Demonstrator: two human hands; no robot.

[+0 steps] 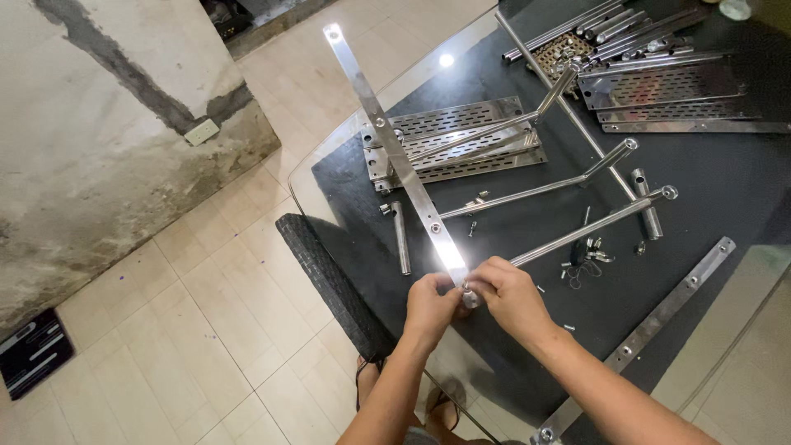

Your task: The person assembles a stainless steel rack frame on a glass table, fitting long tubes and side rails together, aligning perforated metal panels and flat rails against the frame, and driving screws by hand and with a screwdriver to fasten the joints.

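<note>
Head view: glass table (346, 148) with black mat (709, 198), beige tiled floor (214, 330), rough concrete wall (91, 156)

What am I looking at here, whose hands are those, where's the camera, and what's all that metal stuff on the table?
There is one picture, taken by a camera worn on a person's head and looking down, so the two bare arms reaching in from the bottom are that person's own. The left hand and right hand meet at the near end of a long flat steel bar with holes along it. The fingers pinch a small round fitting there, where a thin steel rod also seems to join. They work over a glass table with a dark top. On it lie slotted steel trays, more rods and tubes, another flat bar and loose screws. Below is a pale tiled floor.
</note>
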